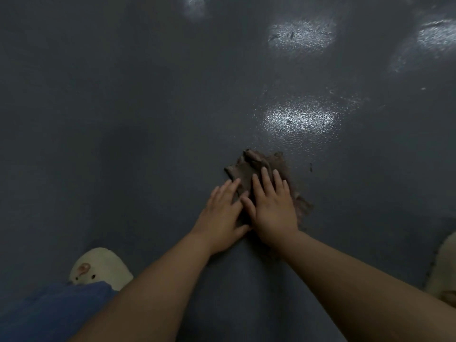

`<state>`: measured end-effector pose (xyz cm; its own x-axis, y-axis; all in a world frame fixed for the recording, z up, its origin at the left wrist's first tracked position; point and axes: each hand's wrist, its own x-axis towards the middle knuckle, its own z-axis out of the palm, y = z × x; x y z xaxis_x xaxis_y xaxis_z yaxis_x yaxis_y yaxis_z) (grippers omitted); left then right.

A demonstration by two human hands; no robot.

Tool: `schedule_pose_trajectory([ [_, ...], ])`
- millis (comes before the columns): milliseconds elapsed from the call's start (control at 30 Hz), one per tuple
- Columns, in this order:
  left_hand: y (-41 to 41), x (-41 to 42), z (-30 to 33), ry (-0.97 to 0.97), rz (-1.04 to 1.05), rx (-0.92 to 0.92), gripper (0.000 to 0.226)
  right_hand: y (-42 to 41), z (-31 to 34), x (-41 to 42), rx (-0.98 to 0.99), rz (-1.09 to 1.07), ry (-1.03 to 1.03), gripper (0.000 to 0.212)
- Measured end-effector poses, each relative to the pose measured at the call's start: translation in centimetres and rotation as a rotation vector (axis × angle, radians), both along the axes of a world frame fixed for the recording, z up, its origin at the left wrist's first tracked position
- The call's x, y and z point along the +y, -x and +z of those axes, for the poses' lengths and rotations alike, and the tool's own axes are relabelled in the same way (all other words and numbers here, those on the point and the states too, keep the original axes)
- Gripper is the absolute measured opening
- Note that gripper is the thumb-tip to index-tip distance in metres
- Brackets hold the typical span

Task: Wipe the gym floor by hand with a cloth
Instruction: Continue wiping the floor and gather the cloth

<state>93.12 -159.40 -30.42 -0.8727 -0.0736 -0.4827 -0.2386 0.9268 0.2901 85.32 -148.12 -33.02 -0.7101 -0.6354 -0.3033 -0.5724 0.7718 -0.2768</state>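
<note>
A crumpled brown cloth (256,166) lies flat on the dark grey gym floor (123,119), right of centre. My right hand (271,208) presses down on the cloth with straight fingers spread over its middle. My left hand (222,213) lies beside it, fingers straight, its fingertips on the cloth's left edge and its palm on the floor. The near part of the cloth is hidden under both hands.
A white fluffy slipper (101,267) with an animal face stands at the lower left above a blue trouser leg (49,312). A second slipper (444,267) shows at the right edge. Shiny light reflections (298,119) mark the floor beyond the cloth.
</note>
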Motion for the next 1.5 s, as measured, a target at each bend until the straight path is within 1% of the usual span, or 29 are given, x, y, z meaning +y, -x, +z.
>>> schedule_pose_trajectory([
  [67,-1.2,-1.2,0.2,-0.003,0.181,0.085,0.062,-1.0,0.0,-1.2,-0.018,-0.016,-0.059,0.068],
  [100,-1.6,-1.8,0.2,0.007,0.292,0.137,0.055,-1.6,0.0,-1.6,-0.015,0.022,-0.072,0.068],
  [167,-2.0,-2.9,-0.2,0.028,0.506,0.198,0.047,-3.3,-0.3,-2.2,0.02,0.215,-0.048,0.065],
  [200,-1.8,-3.3,-0.1,0.04,0.582,0.178,0.045,-4.3,-0.5,-2.3,0.036,0.34,-0.02,0.064],
  [267,-1.5,-3.5,0.1,0.045,0.642,0.133,0.046,-5.7,-0.8,-2.5,0.047,0.532,0.004,0.06],
  [300,-1.4,-3.4,0.0,0.041,0.643,0.137,0.046,-5.6,-1.0,-2.4,0.058,0.571,0.012,0.058],
  [400,-0.8,-2.3,0.0,0.034,0.625,0.15,0.051,-3.1,-1.7,-1.7,0.104,0.533,0.027,0.053],
  [467,-0.3,-1.0,0.4,0.015,0.59,0.147,0.057,-0.5,-2.0,-0.6,0.126,0.401,-0.004,0.053],
  [533,0.0,0.5,0.8,0.008,0.52,0.099,0.066,1.8,-2.1,1.0,0.113,0.212,-0.019,0.054],
  [633,0.6,2.3,0.8,0.05,0.407,-0.025,0.08,5.1,-1.9,4.4,0.12,-0.161,-0.037,0.06],
  [733,1.3,2.9,0.7,0.097,0.368,-0.107,0.089,7.0,-1.6,8.6,0.066,-0.638,-0.182,0.058],
  [767,1.4,3.0,0.7,0.115,0.37,-0.117,0.089,7.1,-1.3,9.4,0.056,-0.782,-0.196,0.059],
  [800,1.5,3.0,0.6,0.134,0.371,-0.116,0.089,7.0,-1.2,9.7,0.053,-0.876,-0.185,0.06],
  [833,1.6,2.9,0.6,0.151,0.368,-0.112,0.088,6.8,-1.1,9.6,0.048,-0.913,-0.177,0.06],
  [867,1.7,2.9,0.6,0.162,0.366,-0.109,0.088,6.5,-1.2,9.2,0.034,-0.899,-0.184,0.06],
  [933,1.8,2.9,0.6,0.173,0.367,-0.111,0.09,5.5,-1.5,8.0,0.009,-0.759,-0.216,0.06],
  [1000,1.9,2.9,0.6,0.19,0.371,-0.119,0.092,3.9,-1.4,7.0,0.037,-0.532,-0.196,0.06],
  [1067,1.9,2.9,0.6,0.206,0.369,-0.116,0.093,1.7,-1.5,6.3,0.066,-0.293,-0.133,0.062],
  [1167,2.0,2.9,0.7,0.235,0.346,-0.11,0.091,-1.6,-1.1,5.8,0.055,0.06,-0.108,0.058],
  [1233,2.0,2.9,0.7,0.249,0.343,-0.108,0.09,-2.6,-1.1,5.8,0.055,0.213,-0.107,0.055],
  [1367,2.0,3.0,0.8,0.257,0.35,-0.115,0.09,-0.7,-1.5,6.2,0.089,0.343,-0.093,0.054],
  [1433,2.1,3.2,0.9,0.279,0.345,-0.127,0.092,1.4,-1.4,5.9,0.07,0.309,-0.119,0.054],
  [1500,2.2,3.4,1.1,0.304,0.34,-0.138,0.094,3.6,-1.1,5.4,0.083,0.244,-0.099,0.057],
])
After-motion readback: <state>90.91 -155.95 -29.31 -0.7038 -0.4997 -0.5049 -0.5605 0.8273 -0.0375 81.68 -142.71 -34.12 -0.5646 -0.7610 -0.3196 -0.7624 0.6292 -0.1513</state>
